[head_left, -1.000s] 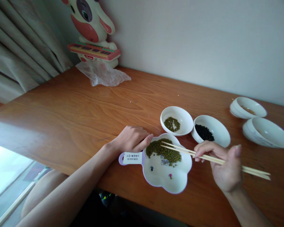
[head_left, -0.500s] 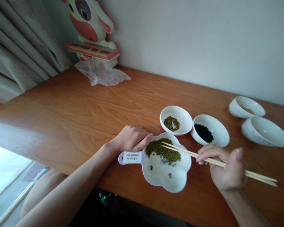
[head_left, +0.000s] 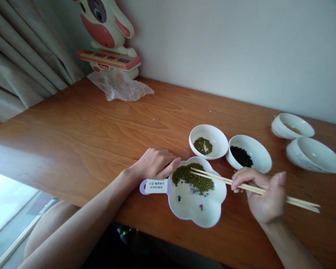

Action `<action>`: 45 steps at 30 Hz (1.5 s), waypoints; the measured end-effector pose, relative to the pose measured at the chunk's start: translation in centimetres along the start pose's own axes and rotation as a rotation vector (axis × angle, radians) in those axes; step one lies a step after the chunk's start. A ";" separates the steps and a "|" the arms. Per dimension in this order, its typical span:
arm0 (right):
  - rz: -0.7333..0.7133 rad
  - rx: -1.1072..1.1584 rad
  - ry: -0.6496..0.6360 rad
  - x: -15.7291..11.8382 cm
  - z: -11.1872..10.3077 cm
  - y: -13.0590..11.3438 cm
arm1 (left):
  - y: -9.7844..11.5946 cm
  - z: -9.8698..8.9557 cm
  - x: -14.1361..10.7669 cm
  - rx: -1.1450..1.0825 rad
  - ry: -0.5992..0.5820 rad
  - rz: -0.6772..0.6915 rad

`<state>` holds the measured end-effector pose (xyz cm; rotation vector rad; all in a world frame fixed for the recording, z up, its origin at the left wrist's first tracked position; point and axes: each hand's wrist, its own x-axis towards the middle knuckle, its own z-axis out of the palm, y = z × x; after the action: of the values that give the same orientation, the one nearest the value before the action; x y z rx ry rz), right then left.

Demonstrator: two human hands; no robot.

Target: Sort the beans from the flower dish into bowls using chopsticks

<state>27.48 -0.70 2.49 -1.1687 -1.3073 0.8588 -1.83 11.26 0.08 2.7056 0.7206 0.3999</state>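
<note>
A white flower-shaped dish (head_left: 200, 216) with a lilac rim and a labelled handle sits near the table's front edge. Green mung beans (head_left: 196, 177) are heaped in its far half, and a few dark specks lie with them. My left hand (head_left: 156, 164) rests at the dish's upper left, thumb against the rim and fingers partly hidden behind. Gripped in my right hand (head_left: 264, 194) is a pair of wooden chopsticks (head_left: 252, 188). Their tips are close together at the mung beans; whether a bean is between them is too small to tell.
Behind the dish stand a white bowl (head_left: 220, 144) with mung beans and another bowl (head_left: 260, 157) with black beans. Farther right are a bowl (head_left: 304, 125) with pale yellowish pieces and a fourth bowl (head_left: 322, 153). A plastic bag (head_left: 123, 87) lies by a cow-shaped toy keyboard (head_left: 109, 59).
My right hand has shifted slightly left along the chopsticks, and their back ends have moved left and up. The tips stay at the beans. My left hand has kept still.
</note>
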 end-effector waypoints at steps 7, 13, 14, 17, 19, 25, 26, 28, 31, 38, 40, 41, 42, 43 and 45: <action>-0.032 0.014 0.035 -0.3 -0.1 0.3 | 0.1 -0.1 0.0 -0.010 -0.020 -0.013; -0.020 0.018 0.020 -0.1 -0.2 0.1 | -0.1 0.0 0.0 -0.008 -0.020 -0.009; -0.018 0.017 0.017 -0.1 -0.2 0.0 | -0.1 0.0 -0.1 -0.009 -0.019 -0.007; -0.013 0.015 0.009 -0.1 -0.1 0.1 | -0.2 0.1 -0.1 -0.012 -0.016 -0.003; -0.012 0.016 0.008 -0.1 -0.1 0.2 | -0.1 0.0 -0.1 -0.014 -0.018 -0.005; -0.024 0.026 0.050 -0.4 -0.1 0.6 | 0.0 0.0 0.0 -0.018 -0.010 -0.004; -0.030 0.030 0.059 -0.4 -0.1 0.6 | 0.0 0.0 0.0 -0.018 -0.010 -0.004; -0.038 0.039 0.070 -0.5 -0.1 0.6 | 0.0 0.0 0.0 -0.017 -0.015 -0.008; -0.029 0.047 0.073 -0.7 -0.1 0.5 | 0.0 0.0 0.0 -0.016 -0.022 -0.014; 0.063 0.133 0.098 0.2 -0.5 -0.2 | 0.0 0.0 0.1 -0.036 -0.023 -0.015; 0.113 0.199 0.047 0.9 -0.9 -0.5 | 0.1 0.0 0.1 -0.044 -0.020 -0.012; 0.140 0.232 0.002 1.2 -1.1 -0.7 | 0.1 -0.1 0.1 -0.045 -0.019 -0.011; 0.175 0.269 -0.059 1.5 -1.4 -0.9 | 0.1 -0.1 0.1 -0.045 -0.018 -0.011; 0.213 0.311 -0.119 1.7 -1.7 -1.0 | 0.1 -0.1 0.1 -0.045 -0.018 -0.010; 0.289 0.396 -0.215 1.9 -2.2 -1.2 | 0.2 -0.1 0.1 -0.043 -0.015 -0.012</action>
<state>29.74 0.53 4.39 -0.9783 -1.0818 1.4162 -1.71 11.17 0.27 2.6598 0.7153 0.3871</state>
